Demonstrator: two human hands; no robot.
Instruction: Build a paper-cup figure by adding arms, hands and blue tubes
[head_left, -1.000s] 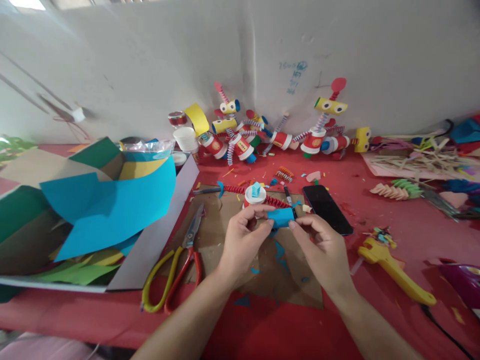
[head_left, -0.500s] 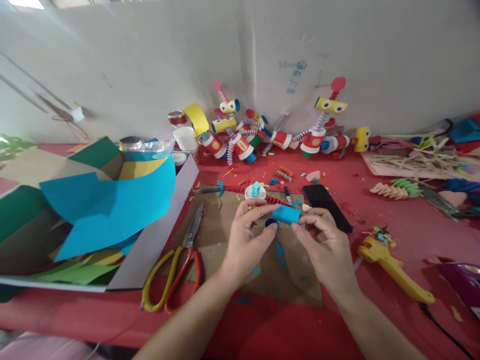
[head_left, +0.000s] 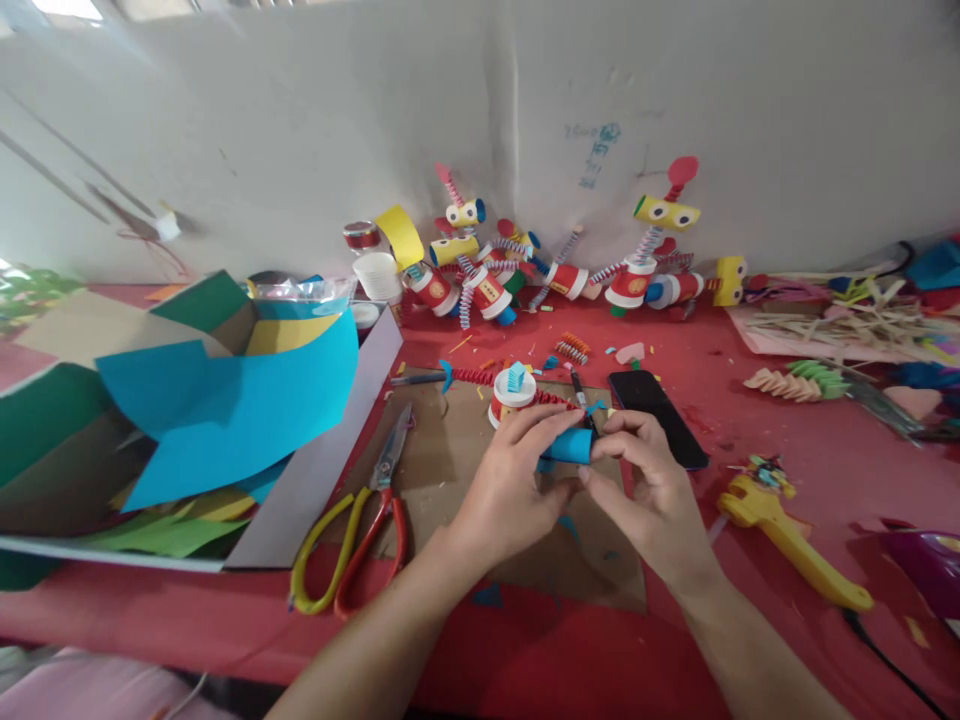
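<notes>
A small blue paper roll (head_left: 571, 446) is pinched between both my hands above a brown cardboard sheet (head_left: 450, 470). My left hand (head_left: 510, 490) covers its left end with closed fingers. My right hand (head_left: 649, 490) grips its right end with thumb and fingers. Just behind them stands a red and white paper cup (head_left: 512, 392) with a blue folded strip on top and red springy paper arms.
Scissors (head_left: 360, 520) with yellow and red handles lie at the left of the cardboard. A black phone (head_left: 658, 417) and a yellow glue gun (head_left: 787, 540) lie to the right. A box of coloured paper (head_left: 225, 410) sits at left. Several paper cup figures (head_left: 570, 265) line the wall.
My hands have drawn closer together over the blue roll and lowered slightly. My left fingers now fold over its left end, hiding the opening seen earlier.
</notes>
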